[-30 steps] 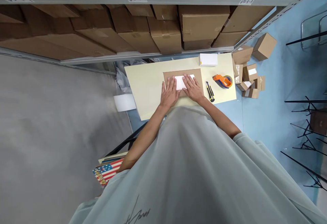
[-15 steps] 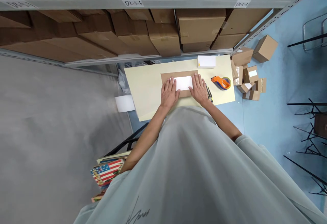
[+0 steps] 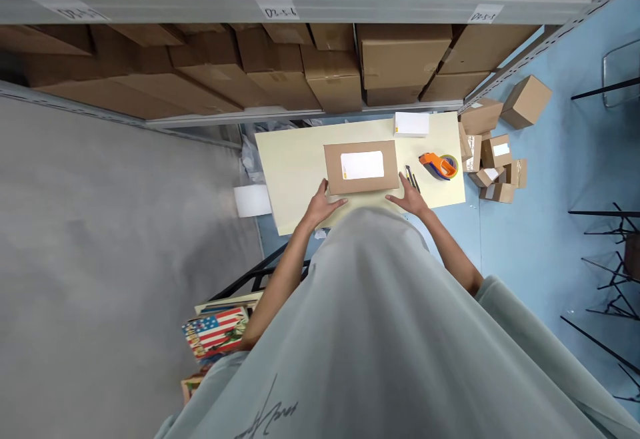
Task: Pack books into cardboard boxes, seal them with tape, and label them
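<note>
A flat brown cardboard box lies on the pale yellow tabletop, with a white label on its upper face. My left hand is at the box's near left corner, thumb apart from the fingers, fingertips by the left edge. At the near right corner is my right hand, its thumb spread along the near side. Both hands are open; whether the fingertips touch the cardboard I cannot tell. Pens or a cutter lie right of the box, beside an orange tape dispenser.
A white stack of labels or small white box stands at the table's back edge. Shelves with cardboard boxes rise behind. Small cartons are piled to the right. Books sit at lower left, by a grey wall.
Both hands have lifted off the label and drawn back and outward to the box's near corners. The label now shows fully on the box. The view has shifted slightly.
</note>
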A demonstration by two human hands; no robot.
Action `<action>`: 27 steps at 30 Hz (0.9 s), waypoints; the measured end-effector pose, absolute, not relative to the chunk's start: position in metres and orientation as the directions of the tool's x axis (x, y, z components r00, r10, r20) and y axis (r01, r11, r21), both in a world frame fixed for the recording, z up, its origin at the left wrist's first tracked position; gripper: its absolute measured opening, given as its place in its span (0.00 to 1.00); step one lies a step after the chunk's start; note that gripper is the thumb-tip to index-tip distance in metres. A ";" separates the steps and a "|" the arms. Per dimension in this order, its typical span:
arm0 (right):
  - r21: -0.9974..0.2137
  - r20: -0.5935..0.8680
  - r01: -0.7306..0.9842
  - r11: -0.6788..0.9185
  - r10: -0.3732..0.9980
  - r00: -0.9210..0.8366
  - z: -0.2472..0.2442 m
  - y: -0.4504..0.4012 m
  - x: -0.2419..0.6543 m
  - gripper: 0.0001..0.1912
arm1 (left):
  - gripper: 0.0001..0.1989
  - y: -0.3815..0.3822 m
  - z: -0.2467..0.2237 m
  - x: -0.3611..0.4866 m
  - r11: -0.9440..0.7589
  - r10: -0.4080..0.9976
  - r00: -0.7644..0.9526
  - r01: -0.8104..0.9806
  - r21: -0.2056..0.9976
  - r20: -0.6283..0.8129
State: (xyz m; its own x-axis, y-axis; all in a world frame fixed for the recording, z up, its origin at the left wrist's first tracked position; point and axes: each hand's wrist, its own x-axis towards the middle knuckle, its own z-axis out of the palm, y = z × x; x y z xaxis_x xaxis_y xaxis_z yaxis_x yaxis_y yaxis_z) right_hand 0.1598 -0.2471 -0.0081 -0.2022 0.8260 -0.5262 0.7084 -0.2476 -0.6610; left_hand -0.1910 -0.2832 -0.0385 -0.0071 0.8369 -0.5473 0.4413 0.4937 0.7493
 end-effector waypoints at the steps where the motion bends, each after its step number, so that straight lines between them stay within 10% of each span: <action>1: -0.667 -0.522 0.704 -0.243 0.827 -0.209 -0.010 -0.252 0.156 0.60 | 0.55 -0.287 -0.042 -0.188 0.494 0.841 0.001 0.408 0.768 -0.542; 8: -0.705 -0.330 0.697 -0.133 0.931 -0.157 0.007 -0.245 0.145 0.36 | 0.29 -0.290 -0.031 -0.175 0.436 0.900 -0.153 0.338 0.834 -0.409; 27: -0.663 -0.379 0.690 -0.291 0.925 0.026 0.003 -0.183 0.136 0.47 | 0.29 -0.243 -0.022 -0.178 0.507 0.857 -0.288 0.314 0.803 -0.428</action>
